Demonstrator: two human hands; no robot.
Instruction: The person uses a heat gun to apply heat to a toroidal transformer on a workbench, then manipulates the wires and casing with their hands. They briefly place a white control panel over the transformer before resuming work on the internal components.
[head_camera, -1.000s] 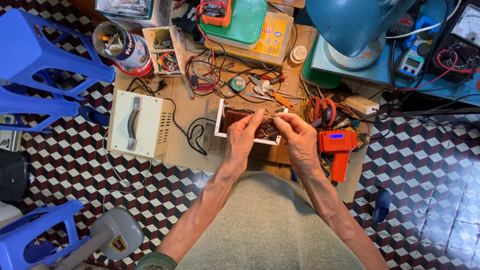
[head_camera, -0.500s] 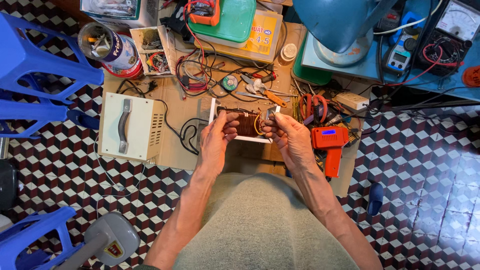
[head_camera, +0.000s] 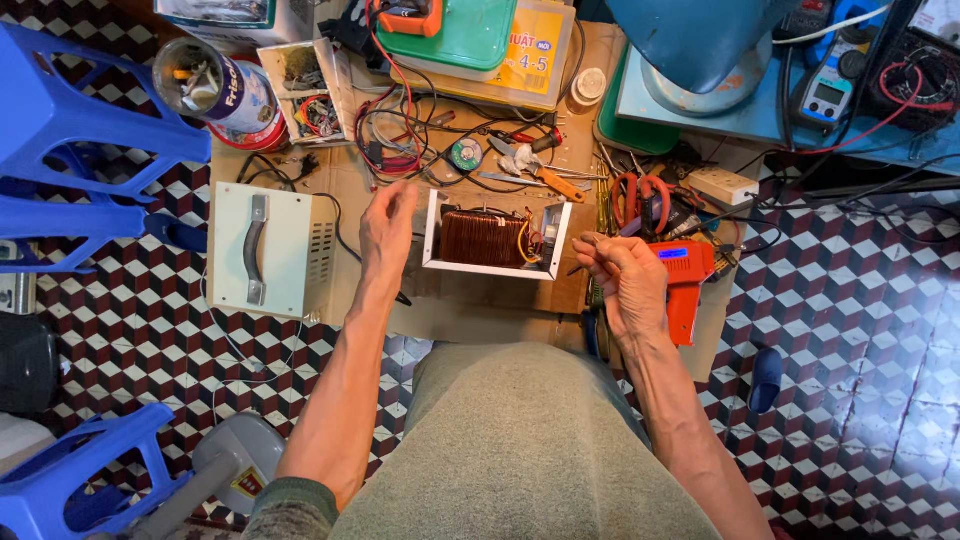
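An open white metal chassis (head_camera: 432, 232) with a copper-wound coil (head_camera: 482, 238) inside lies on cardboard on the tiled floor. My left hand (head_camera: 388, 225) hovers just left of the chassis, fingers spread, holding nothing. My right hand (head_camera: 625, 278) is just right of the chassis, its fingertips pinched on a small greyish part (head_camera: 588, 240) that is too small to identify. An orange pistol-shaped tool (head_camera: 686, 278) lies right beside that hand.
A white box with a handle (head_camera: 262, 250) sits left of the chassis. Blue plastic stools (head_camera: 70, 130) stand at far left. Behind the chassis are tangled wires (head_camera: 400, 130), a tin of tools (head_camera: 212, 90), red-handled pliers (head_camera: 640, 195), an orange screwdriver (head_camera: 555, 185) and a meter (head_camera: 826, 96).
Both hands have come off the chassis. The left one drew away to the left and opened; the right one pulled back to the right with its fingertips pinched.
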